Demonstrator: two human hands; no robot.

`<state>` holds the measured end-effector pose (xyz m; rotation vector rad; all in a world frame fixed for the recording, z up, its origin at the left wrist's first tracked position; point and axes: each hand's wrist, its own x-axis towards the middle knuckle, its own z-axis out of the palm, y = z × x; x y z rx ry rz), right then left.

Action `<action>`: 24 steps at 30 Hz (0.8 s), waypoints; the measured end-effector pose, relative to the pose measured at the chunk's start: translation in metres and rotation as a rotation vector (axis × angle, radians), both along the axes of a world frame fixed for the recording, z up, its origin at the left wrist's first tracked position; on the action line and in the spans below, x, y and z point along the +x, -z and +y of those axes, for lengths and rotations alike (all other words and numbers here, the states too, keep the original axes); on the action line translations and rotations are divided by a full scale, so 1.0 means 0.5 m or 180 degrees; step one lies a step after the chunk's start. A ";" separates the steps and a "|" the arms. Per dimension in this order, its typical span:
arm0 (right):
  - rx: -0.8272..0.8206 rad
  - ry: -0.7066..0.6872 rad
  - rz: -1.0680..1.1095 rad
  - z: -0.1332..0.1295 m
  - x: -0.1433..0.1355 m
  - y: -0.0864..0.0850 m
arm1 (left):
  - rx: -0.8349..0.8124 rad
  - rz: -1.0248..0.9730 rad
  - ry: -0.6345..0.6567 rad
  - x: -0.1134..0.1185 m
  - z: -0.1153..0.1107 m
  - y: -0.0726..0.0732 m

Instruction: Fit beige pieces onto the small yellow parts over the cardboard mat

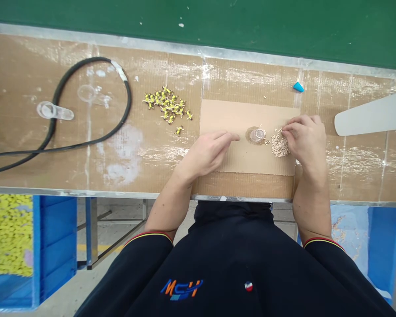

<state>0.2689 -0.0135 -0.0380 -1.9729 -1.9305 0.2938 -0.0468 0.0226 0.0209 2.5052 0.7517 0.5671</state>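
My left hand (211,152) rests over the left part of a flat cardboard sheet (237,114). Its fingers are stretched out to the right and I see nothing held in them. Just beyond the fingertips stands a small clear plastic piece (257,134), round and cup-like. A heap of tiny pale pieces (280,146) lies to the right of it on the sheet, with a few stray ones close to the clear piece. At the heap's upper right edge my right hand (305,136) has thumb and fingers pinched together; whatever is between the fingertips is too small to make out.
Left of the sheet lies a pile of small yellow-and-black figures (170,105). Farther left are a looped black cable (129,101) and clear plastic parts (55,111). A blue piece (298,86) and a white blade-like object (369,115) are to the right. Blue bins (54,246) stand below the table.
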 end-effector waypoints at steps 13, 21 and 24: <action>0.0223 -0.0053 -0.0405 -0.010 -0.007 0.005 | 0.0018 -0.0044 -0.0002 0.003 0.000 -0.006; 0.0681 -0.0116 -0.0072 -0.007 0.005 0.012 | 0.0031 0.0012 -0.0017 0.004 0.000 -0.002; 0.0689 -0.0208 -0.0092 -0.003 0.002 0.016 | 0.0039 0.0008 -0.0016 0.003 0.000 -0.004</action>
